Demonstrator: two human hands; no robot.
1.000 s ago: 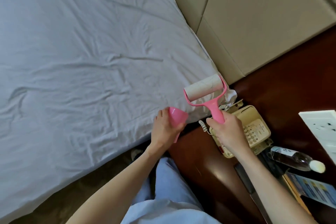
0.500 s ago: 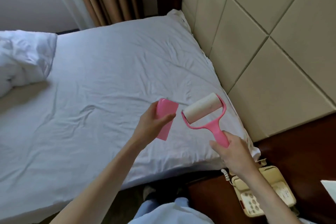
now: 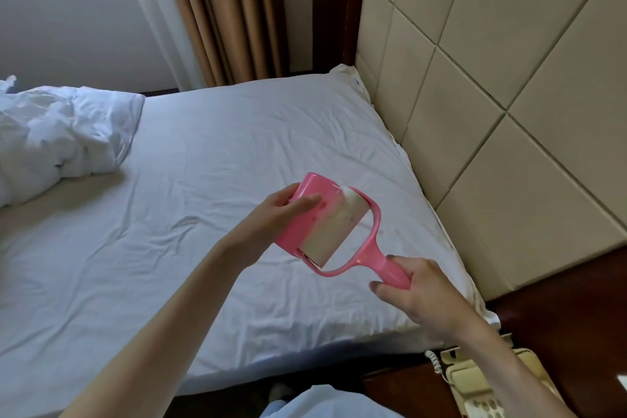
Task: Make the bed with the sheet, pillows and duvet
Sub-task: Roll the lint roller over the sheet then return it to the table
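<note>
Both hands are up over the sheet [image 3: 210,200], lower right of centre in the frame. The right hand [image 3: 419,293] grasps the pink handle of the lint roller [image 3: 342,234], fingers curled round the grip, thumb along its upper side. The left hand [image 3: 278,217] holds the pink cover [image 3: 305,210], thumb on the near face and fingers wrapped behind it. The cover sits against the roller's far side, part way round the pale roll; the near half of the roll shows bare.

The sheet lies spread across the mattress, creased, filling the middle of the frame. The duvet [image 3: 57,136] is bunched in a heap at the upper left, on the bed's far left part. No pillow can be picked out for certain.

Headboard [image 3: 492,112] panels fill the right side, curtain [image 3: 230,10] at top centre. A phone [image 3: 475,380] sits at the lower right corner.
</note>
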